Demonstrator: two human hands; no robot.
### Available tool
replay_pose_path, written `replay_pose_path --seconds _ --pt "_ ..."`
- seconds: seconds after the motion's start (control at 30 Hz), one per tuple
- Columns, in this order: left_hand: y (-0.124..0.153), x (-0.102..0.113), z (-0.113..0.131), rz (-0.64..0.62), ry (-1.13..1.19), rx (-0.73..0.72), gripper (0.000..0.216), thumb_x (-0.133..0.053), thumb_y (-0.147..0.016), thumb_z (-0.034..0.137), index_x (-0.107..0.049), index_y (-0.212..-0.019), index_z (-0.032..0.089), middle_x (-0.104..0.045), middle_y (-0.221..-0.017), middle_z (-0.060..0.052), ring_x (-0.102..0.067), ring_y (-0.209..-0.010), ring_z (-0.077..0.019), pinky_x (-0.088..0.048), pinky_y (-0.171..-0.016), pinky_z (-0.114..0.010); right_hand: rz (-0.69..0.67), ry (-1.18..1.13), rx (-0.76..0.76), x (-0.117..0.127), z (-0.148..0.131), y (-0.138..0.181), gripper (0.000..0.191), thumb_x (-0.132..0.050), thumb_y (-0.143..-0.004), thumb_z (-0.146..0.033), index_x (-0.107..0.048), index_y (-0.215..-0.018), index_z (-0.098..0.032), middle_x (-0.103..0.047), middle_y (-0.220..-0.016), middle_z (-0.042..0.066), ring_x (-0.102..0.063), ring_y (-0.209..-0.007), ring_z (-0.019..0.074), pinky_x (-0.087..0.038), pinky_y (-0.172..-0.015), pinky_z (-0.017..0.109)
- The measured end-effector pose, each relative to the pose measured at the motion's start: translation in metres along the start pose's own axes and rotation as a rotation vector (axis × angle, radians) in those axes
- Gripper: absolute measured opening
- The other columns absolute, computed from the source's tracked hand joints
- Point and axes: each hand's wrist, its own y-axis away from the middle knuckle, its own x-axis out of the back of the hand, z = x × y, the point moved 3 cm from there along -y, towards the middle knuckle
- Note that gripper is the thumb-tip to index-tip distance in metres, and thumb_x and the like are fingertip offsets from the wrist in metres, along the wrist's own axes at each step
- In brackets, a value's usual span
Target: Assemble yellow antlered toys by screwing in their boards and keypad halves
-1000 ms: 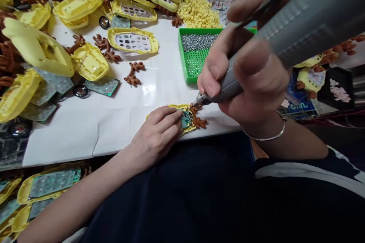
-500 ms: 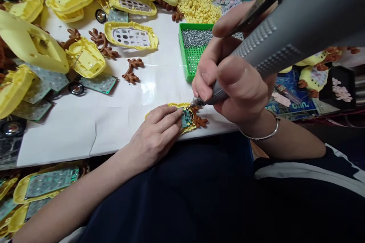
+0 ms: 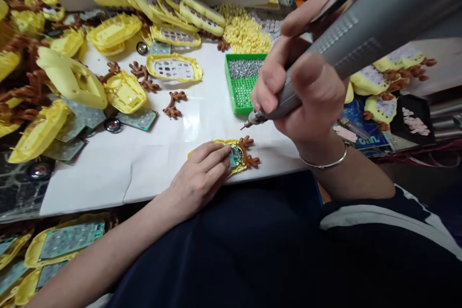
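My left hand lies over a yellow plastic toy shell at the table's front edge, its fingers close together and pressing the shell down. Part of a green circuit board shows inside the shell, past my fingertips. Brown antler pieces stick out from the shell's right end. My right hand is wrapped round a grey electric screwdriver. Its thin bit points down and left, above the shell and apart from it. Whether a screw sits on the bit cannot be made out.
A green basket of small screws stands beyond the shell. Yellow buttons are heaped behind it. At left lie yellow shells, circuit boards and a loose antler piece. A black tray with pink pieces sits right.
The screwdriver's bit has lifted off the shell's antler end and moved up towards the green basket. My left hand stays on the shell. The whole view has shifted slightly.
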Motion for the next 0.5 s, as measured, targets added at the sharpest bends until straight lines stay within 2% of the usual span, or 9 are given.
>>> replay_pose_path --seconds 0.1,0.2,0.33,0.5 --pt "0.002 0.006 0.002 0.018 -0.060 0.028 0.019 -0.058 -0.088 0.013 -0.057 -0.107 0.012 -0.065 -0.118 -0.017 -0.056 -0.115 -0.0258 -0.050 -0.098 -0.047 0.171 0.089 0.145 0.014 -0.002 -0.023 0.029 -0.076 -0.070 -0.036 -0.054 -0.087 -0.027 -0.047 -0.061 -0.009 -0.044 -0.042 0.0086 -0.033 -0.042 0.027" --pt "0.009 0.018 0.000 0.013 -0.086 0.109 0.035 -0.060 -0.086 0.016 -0.053 -0.120 0.012 -0.055 -0.130 -0.022 -0.050 -0.123 -0.0312 -0.049 -0.097 -0.049 0.233 0.155 0.236 0.027 0.012 -0.045 0.021 -0.071 -0.075 -0.034 -0.054 -0.085 -0.028 -0.046 -0.057 -0.009 -0.043 -0.043 0.0090 -0.036 -0.044 0.027" --pt "0.019 0.029 -0.008 -0.031 -0.004 0.231 0.038 -0.060 -0.087 0.019 -0.050 -0.124 0.017 -0.058 -0.123 -0.017 -0.057 -0.109 -0.0261 -0.054 -0.089 -0.042 0.309 0.245 0.226 0.043 0.037 -0.060 0.022 -0.067 -0.075 -0.037 -0.051 -0.086 -0.028 -0.044 -0.050 -0.011 -0.044 -0.041 0.0108 -0.037 -0.045 0.028" --pt "0.013 0.022 -0.011 -0.012 0.039 0.216 0.034 -0.061 -0.088 0.019 -0.052 -0.121 0.016 -0.060 -0.119 -0.016 -0.058 -0.106 -0.0239 -0.054 -0.088 -0.038 0.382 0.332 0.142 0.053 0.053 -0.064 0.034 -0.070 -0.068 -0.049 -0.047 -0.086 -0.030 -0.042 -0.049 -0.011 -0.044 -0.041 0.0125 -0.037 -0.047 0.029"
